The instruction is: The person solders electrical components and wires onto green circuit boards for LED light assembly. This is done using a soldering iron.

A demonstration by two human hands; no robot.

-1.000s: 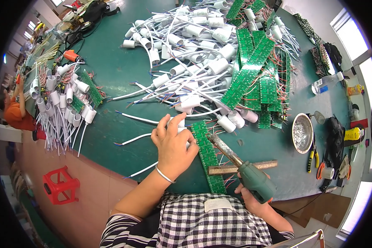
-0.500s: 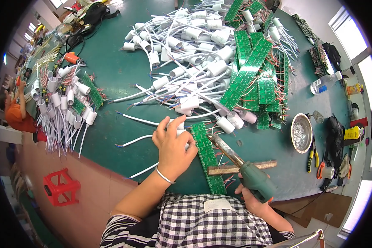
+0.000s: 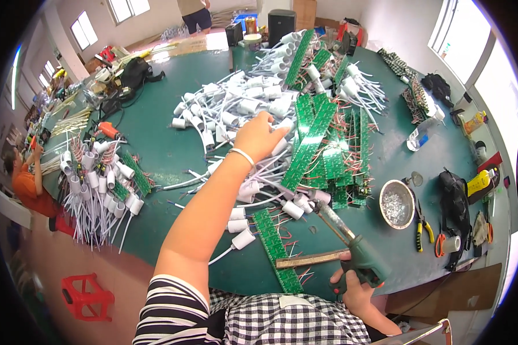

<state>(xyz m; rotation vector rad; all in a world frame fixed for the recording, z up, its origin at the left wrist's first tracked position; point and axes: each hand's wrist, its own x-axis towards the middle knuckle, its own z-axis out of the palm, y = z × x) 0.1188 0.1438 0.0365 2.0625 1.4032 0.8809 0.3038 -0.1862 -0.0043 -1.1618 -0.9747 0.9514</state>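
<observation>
My left hand [image 3: 259,138] reaches over a pile of white lamp sockets [image 3: 244,103] with white cables. Its thumb and bent forefinger are apart; the other fingers are partly hidden, and I see nothing held. My right hand [image 3: 355,292] is closed around the grip of a green soldering gun [image 3: 367,260]. The gun's metal barrel points up and left, toward sockets at the pile's near edge. Left of the gun, a strip of green circuit boards [image 3: 271,241] lies before me under a wooden stick [image 3: 311,260]. Beside the strip's far end lie a few sockets [image 3: 243,238].
Green board strips with red wires [image 3: 312,144] lie stacked right of the pile. Farther right are a metal bowl [image 3: 397,204], pliers [image 3: 425,227], a plastic bottle [image 3: 425,132] and a black bag [image 3: 454,195]. Another socket bundle [image 3: 101,184] lies left; a red stool [image 3: 87,296] stands below.
My left hand has moved from beside the board strip, forward over the socket pile. The view has tilted up, showing more of the room. My right hand still holds the soldering gun.
</observation>
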